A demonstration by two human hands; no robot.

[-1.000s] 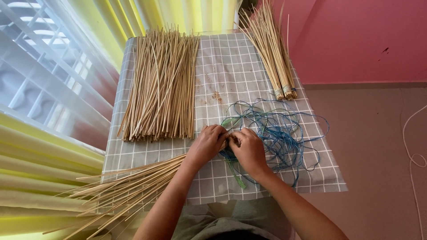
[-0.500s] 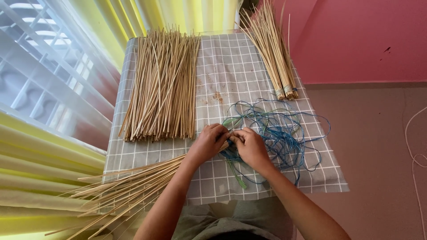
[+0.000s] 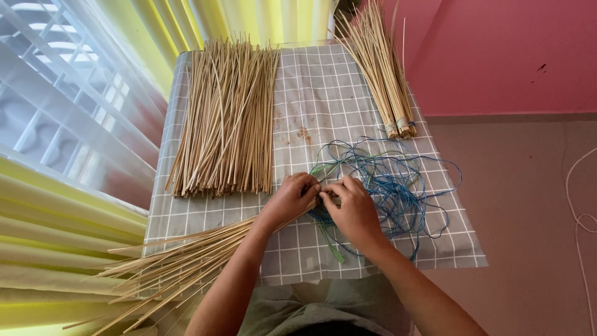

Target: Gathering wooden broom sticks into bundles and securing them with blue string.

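Blue and green string (image 3: 392, 180) lies in a loose tangle on the grey checked cloth (image 3: 323, 93) covering the table, at about four o'clock from the cloth's middle, and one end of it runs in under the fingers. Both hands meet at the tangle's nine o'clock edge, fingertips pressed close together. The left hand (image 3: 291, 198) curls over the butt end of a bundle of thin sticks (image 3: 186, 264) that fans away toward seven o'clock, past the cloth's corner. The right hand (image 3: 356, 208) pinches what looks like the string against that butt end; the exact turn of the string is hidden under the fingers.

A binding like this seems to go best if the left hand keeps the stick ends squeezed level, so none slips out, while the right hand draws each turn tight and lays it beside the last. Feeding from one free strand should keep the tangle from knotting further.

At eleven o'clock from the hands a broad loose sheaf of sticks (image 3: 227, 118) lies flat. At one o'clock a narrower tied bundle (image 3: 380, 78) lies near the pink wall (image 3: 497, 56). Pale curtains (image 3: 74, 242) hang to the left, and a white cord (image 3: 581, 205) trails on the floor at three o'clock.
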